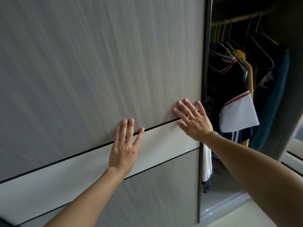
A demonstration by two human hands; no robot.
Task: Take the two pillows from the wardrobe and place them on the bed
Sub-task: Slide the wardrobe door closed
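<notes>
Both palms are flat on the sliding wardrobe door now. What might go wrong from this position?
1. The right hand lies close to the dark edge of the door; its fingers might get pinched, depending on which way the panel slides.
2. Flat palms have no handle, so the left hand may slip.
3. Only hanging clothes show in the opening; no pillows are visible there.

Wardrobe [98, 63], sliding door part open.
Clothes [229, 82] hang on its rail [242, 18] at two o'clock.

head view, close, facing wardrobe door [98, 63]
</notes>
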